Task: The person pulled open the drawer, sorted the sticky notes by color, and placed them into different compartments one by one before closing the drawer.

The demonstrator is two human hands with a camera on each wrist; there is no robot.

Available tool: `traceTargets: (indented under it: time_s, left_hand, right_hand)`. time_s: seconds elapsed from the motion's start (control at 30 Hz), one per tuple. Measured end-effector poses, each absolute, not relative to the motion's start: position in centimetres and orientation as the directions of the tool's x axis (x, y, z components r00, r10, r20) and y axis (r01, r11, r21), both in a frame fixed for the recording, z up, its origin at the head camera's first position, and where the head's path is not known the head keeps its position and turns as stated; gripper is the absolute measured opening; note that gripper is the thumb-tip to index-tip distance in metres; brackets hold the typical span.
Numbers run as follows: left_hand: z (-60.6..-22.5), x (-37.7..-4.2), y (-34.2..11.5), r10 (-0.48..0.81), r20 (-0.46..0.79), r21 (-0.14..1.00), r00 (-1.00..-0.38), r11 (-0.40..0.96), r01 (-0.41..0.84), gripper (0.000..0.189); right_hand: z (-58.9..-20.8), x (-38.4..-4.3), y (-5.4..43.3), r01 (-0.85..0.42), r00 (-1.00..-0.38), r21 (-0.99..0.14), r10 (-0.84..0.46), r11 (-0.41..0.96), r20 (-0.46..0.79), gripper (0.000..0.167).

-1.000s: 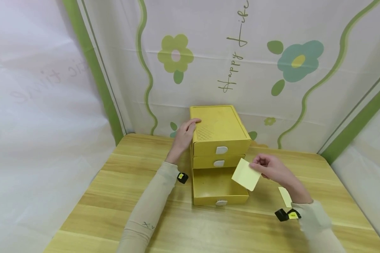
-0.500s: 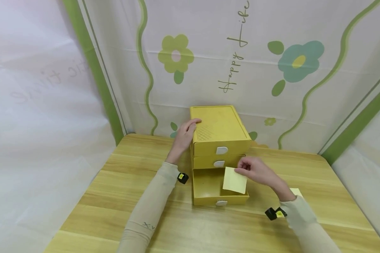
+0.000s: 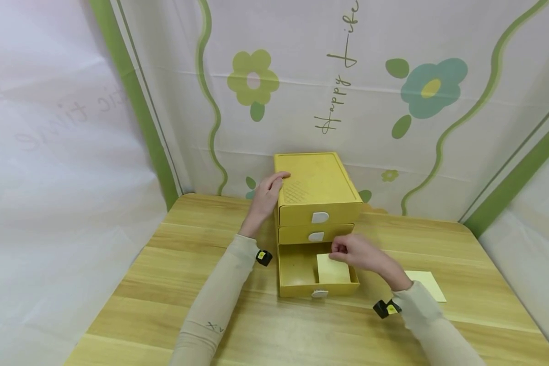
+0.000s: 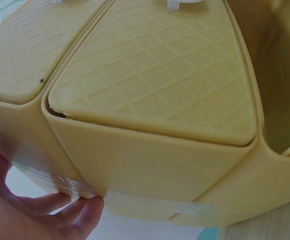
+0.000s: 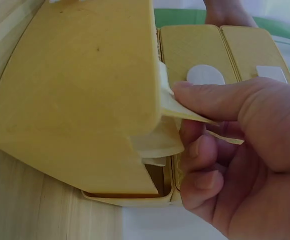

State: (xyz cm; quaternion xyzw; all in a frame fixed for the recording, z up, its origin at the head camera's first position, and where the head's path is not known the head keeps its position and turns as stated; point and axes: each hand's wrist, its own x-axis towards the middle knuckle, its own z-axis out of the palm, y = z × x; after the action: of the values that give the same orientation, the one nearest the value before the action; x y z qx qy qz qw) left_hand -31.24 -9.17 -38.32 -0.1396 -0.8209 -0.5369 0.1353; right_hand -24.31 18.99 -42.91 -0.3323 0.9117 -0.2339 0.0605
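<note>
A yellow three-drawer box [image 3: 322, 175] stands at the back of the table, its bottom drawer [image 3: 297, 291] pulled out. My right hand [image 3: 363, 254] pinches the upper edge of a pale yellow paper square [image 3: 334, 270] between thumb and bent fingers. The sheet hangs inside the right half of that drawer, its lower edge behind the drawer front. In the right wrist view the drawer wall partly hides the paper [image 5: 177, 109]. My left hand [image 3: 265, 198] rests on the box's upper left edge; its fingertips [image 4: 92, 205] touch the box's side in the left wrist view.
Another pale yellow sheet [image 3: 427, 284] lies on the wooden table [image 3: 201, 244], partly covered by my right sleeve. The upper and middle drawers are closed, each with a white tab [image 3: 319, 217]. A flower-printed white curtain [image 3: 347, 101] hangs behind.
My right hand has moved left and down, bringing the paper square from beside the box into the open drawer. More of the sheet on the table shows. The left hand stays put.
</note>
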Motion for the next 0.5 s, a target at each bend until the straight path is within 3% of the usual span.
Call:
traceTargets:
  time_s: [0.5]
  left_hand:
    - [-38.1, -31.1, -9.1, 0.084, 0.373, 0.839, -0.924, 0.395, 0.374, 0.041]
  right_hand:
    - [-43.6, -24.0, 17.8, -0.589, -0.788, -0.284, -0.616, 0.756, -0.006, 0.02]
